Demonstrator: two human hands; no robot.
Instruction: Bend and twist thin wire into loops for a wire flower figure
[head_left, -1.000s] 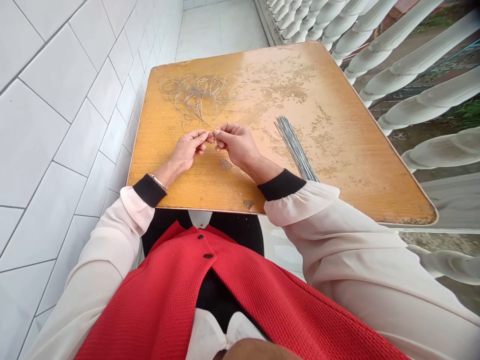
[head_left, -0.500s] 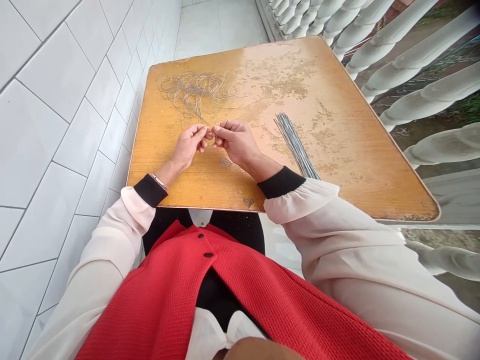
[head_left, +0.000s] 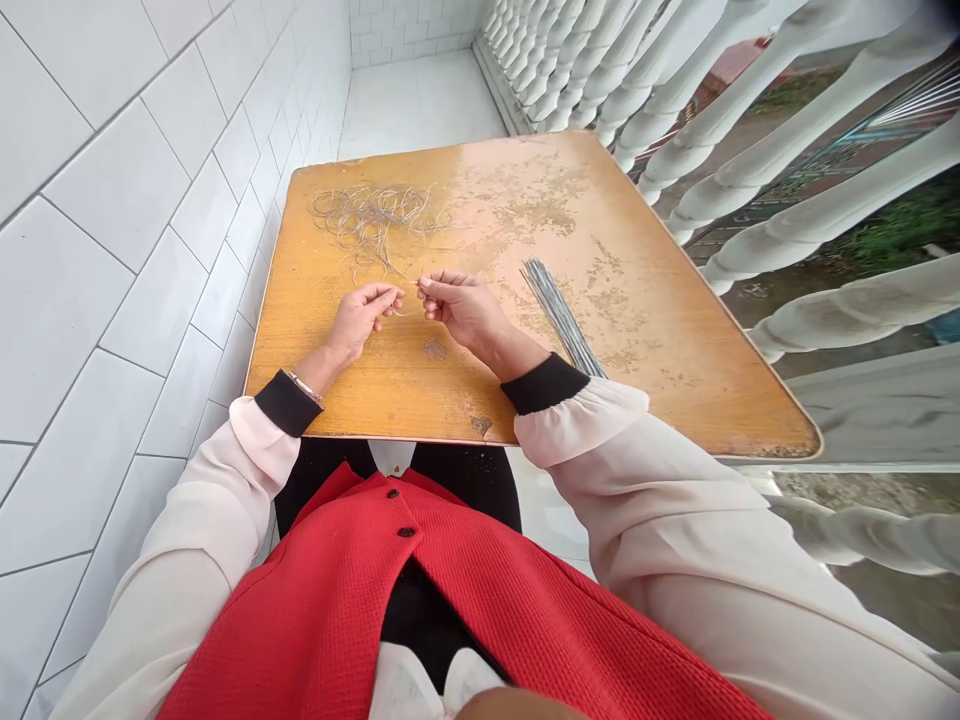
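My left hand (head_left: 366, 318) is closed in a pinch above the near left part of the wooden table (head_left: 660, 370). A thin wire (head_left: 409, 281) shows at the fingertips, and my right hand (head_left: 459, 300) pinches it from the right. The two hands are a small gap apart. Just beyond them lies a loose tangle of thin wire (head_left: 379, 215), with stray ends reaching toward my fingers. To the right of my right hand rests a bundle of straight grey wires (head_left: 559, 310), its near end hidden by my sleeve.
A white tiled wall (head_left: 150, 230) runs close along the left of the table. White balusters (head_left: 750, 160) line the right side. The tabletop's finish is worn in patches. My lap in black and a red vest (head_left: 337, 590) are at the table's near edge.
My hands have drawn slightly apart, from fingertips touching to a small gap. The view has tilted up, so the table sits lower and more of the floor beyond shows.
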